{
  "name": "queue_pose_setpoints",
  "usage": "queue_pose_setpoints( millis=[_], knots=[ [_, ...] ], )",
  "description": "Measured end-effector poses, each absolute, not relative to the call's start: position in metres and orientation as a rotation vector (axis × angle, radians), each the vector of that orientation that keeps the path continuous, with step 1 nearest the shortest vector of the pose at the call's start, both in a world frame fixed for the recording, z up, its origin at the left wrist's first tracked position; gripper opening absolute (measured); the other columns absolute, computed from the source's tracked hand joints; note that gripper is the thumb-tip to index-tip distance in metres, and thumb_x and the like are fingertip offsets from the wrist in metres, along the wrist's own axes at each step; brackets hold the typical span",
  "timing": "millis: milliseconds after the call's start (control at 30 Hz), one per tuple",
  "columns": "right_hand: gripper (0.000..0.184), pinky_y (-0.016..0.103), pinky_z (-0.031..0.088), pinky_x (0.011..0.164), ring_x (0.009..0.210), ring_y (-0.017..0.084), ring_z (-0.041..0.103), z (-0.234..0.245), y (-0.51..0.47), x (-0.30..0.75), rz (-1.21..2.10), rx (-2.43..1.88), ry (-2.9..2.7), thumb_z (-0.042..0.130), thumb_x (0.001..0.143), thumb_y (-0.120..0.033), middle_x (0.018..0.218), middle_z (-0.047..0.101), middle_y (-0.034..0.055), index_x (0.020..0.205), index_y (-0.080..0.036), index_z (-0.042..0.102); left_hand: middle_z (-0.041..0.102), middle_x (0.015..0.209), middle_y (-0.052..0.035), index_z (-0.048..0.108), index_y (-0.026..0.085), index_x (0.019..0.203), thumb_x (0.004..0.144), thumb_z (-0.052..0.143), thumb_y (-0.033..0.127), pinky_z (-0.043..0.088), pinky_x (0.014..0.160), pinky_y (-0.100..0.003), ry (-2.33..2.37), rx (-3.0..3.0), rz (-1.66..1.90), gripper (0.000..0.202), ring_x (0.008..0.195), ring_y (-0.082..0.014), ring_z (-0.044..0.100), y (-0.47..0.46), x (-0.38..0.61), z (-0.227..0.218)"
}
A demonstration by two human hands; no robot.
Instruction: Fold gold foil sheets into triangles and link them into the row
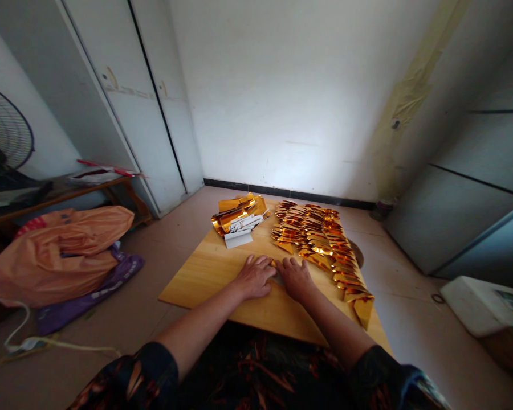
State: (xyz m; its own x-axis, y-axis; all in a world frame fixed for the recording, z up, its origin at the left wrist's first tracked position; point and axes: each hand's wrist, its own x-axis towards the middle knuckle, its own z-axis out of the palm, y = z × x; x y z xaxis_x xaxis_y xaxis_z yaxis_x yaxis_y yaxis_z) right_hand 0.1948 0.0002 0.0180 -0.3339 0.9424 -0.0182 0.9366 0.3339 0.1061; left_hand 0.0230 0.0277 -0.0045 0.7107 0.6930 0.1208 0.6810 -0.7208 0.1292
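My left hand (255,277) and my right hand (295,278) meet at the middle of a wooden board (196,273). Their curled fingers press on a small piece of foil paper (273,263), of which a gold edge and a pale part show between them; the hands cover the rest. Rows of folded gold foil pieces (312,228) overlap along the board's right side, nearest my right hand. Beyond my left hand lie loose gold foil sheets (235,208), with white paper strips (245,222) and a folded white card (238,239) in front.
A peach-coloured bag (64,239) and a purple bag (94,290) lie on the floor at left, near a white cable (21,324). A fan (4,128) stands behind them. At right are a grey fridge (465,171) and a white box (481,304). A wall rises beyond the board.
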Motion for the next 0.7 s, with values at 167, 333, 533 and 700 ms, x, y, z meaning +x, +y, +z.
queue_pose_setpoints(
  millis=[167, 333, 533, 700],
  knots=[
    [0.042, 0.055, 0.035, 0.095, 0.115, 0.025, 0.045, 0.007, -0.016, 0.212, 0.077, 1.78, 2.513, 0.03, 0.092, -0.015, 0.13, 0.05, 0.0143, 0.132, -0.02, 0.044, 0.05, 0.129, -0.0059, 0.056, 0.027, 0.111, 0.073, 0.057, 0.028, 0.026, 0.104, -0.048, 1.162, 2.832, 0.307, 0.037, 0.125, -0.0277, 0.037, 0.026, 0.025, -0.001],
    [0.047, 0.056, 0.031, 0.099, 0.129, 0.024, 0.035, -0.002, -0.023, 0.223, 0.021, 1.805, 2.497, 0.026, 0.092, -0.014, 0.143, 0.04, 0.0125, 0.137, -0.021, 0.039, 0.047, 0.134, -0.006, 0.041, 0.027, 0.132, 0.074, 0.055, 0.024, 0.02, 0.109, -0.048, 1.187, 2.802, 0.322, 0.06, 0.125, -0.0263, 0.037, 0.023, 0.024, -0.002],
    [0.045, 0.053, 0.034, 0.098, 0.127, 0.025, 0.039, 0.002, -0.022, 0.219, 0.054, 1.814, 2.482, 0.029, 0.093, -0.015, 0.142, 0.042, 0.0127, 0.135, -0.022, 0.043, 0.047, 0.134, -0.0069, 0.047, 0.026, 0.127, 0.075, 0.054, 0.026, 0.015, 0.112, -0.05, 1.178, 2.839, 0.28, 0.052, 0.127, -0.0265, 0.036, 0.023, 0.023, 0.001],
    [0.044, 0.053, 0.034, 0.097, 0.127, 0.025, 0.038, 0.008, -0.023, 0.216, 0.038, 1.824, 2.445, 0.03, 0.093, -0.016, 0.143, 0.041, 0.012, 0.135, -0.022, 0.043, 0.043, 0.14, -0.0076, 0.044, 0.021, 0.13, 0.076, 0.05, 0.024, 0.014, 0.114, -0.045, 1.083, 2.862, 0.211, 0.054, 0.133, -0.0228, 0.031, 0.027, 0.026, 0.001]
  ],
)
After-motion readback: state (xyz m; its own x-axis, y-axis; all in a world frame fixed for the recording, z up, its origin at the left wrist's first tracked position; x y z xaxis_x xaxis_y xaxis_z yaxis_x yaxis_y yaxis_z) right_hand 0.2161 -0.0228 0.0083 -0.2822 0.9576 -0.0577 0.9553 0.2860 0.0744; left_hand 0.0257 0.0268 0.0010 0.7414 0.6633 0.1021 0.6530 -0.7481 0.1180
